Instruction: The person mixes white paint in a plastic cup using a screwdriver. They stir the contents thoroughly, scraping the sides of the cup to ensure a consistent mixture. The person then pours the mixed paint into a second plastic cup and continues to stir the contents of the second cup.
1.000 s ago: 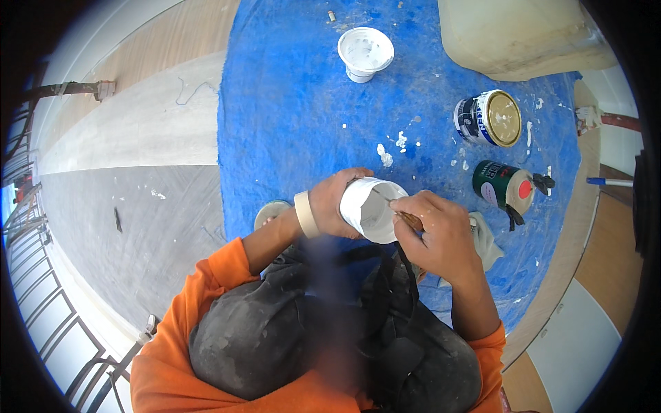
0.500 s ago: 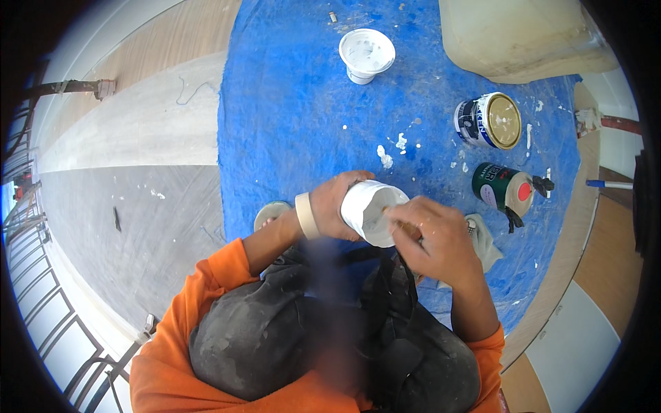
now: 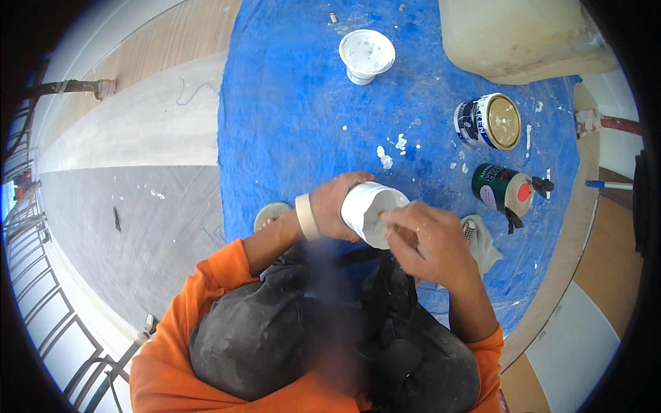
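My left hand, with a pale band at the wrist, is wrapped round the side of a white plastic tub. The tub is tilted so that its mouth faces right, and whitish stuff coats its inside. At that mouth my right hand is closed on a thin brown stick. Most of the stick is hidden by the fingers, and its far end is out of sight in the tub. Both hands are above my bent knees in black trousers.
A blue tarp spotted with white paint covers the floor. On it stand a white bucket, a paint can, a dark green can, a grey cloth and a big cloudy container. Grey flooring lies left.
My right hand has shifted slightly at the tub's mouth, its fingers a little further left and lower. The tub and my left hand have hardly moved.
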{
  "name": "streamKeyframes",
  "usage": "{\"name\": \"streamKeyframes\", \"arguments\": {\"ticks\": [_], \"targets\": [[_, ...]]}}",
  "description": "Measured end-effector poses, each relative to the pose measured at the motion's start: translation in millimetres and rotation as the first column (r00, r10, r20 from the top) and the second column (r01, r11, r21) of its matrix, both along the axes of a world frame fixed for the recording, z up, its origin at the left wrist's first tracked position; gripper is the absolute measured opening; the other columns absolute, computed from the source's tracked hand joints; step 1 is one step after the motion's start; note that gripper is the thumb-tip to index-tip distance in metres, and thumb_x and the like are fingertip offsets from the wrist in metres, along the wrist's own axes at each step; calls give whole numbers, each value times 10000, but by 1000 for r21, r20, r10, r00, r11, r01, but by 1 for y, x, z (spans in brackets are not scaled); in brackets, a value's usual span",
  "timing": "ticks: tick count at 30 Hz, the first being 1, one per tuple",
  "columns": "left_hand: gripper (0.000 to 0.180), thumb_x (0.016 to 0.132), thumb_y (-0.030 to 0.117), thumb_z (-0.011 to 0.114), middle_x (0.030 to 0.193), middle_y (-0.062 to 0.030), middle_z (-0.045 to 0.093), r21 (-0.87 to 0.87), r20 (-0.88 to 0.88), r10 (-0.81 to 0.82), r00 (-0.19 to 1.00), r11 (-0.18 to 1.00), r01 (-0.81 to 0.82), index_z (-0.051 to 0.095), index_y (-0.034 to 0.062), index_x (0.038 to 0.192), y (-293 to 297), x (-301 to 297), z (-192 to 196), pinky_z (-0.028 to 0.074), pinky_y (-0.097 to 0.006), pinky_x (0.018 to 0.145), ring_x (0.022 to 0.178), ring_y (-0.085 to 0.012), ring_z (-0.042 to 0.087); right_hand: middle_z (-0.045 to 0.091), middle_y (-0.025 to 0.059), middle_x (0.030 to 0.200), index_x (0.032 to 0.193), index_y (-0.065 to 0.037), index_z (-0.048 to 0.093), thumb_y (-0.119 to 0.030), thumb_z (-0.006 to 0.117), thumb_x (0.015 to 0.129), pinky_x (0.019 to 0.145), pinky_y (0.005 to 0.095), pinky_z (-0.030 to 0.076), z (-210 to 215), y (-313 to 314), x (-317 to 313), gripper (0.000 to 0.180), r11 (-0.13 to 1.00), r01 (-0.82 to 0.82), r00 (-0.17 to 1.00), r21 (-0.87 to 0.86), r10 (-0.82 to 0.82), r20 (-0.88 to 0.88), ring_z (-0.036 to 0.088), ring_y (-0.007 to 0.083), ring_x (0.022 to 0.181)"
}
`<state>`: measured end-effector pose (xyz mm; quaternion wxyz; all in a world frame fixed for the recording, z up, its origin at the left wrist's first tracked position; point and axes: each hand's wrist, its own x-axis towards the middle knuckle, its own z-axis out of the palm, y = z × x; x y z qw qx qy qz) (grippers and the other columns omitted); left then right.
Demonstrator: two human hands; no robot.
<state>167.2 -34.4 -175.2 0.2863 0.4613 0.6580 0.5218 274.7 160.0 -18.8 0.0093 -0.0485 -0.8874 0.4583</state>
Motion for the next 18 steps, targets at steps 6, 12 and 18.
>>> {"name": "streamKeyframes", "arguments": {"ticks": [6,12,18], "targets": [[1013,476,330,935,1209,-181,603,-47,61,2,998,999,0,458,32,1319,0,-7,18,489,-408,938,1100,-353,610,667,132,766,920,-84,665,-136,713,786,579,385,519,3,-1,1,151,985,35,997,-172,-22,72,664,316,652],[1051,511,309,975,1272,-209,569,-113,-53,-54,997,992,47,346,57,1315,0,-34,37,501,-430,944,1129,-352,617,670,128,771,941,-57,659,-116,707,807,570,351,503,-2,-1,1,154,957,107,988,-271,-72,136,665,274,632],[1005,487,300,968,1268,-165,588,-238,-197,-140,970,967,91,439,46,1302,2,-59,71,505,-402,936,1119,-319,626,654,136,747,928,-30,653,-129,692,824,566,358,491,-7,9,-6,149,946,158,984,-283,-125,131,655,271,619]]}}
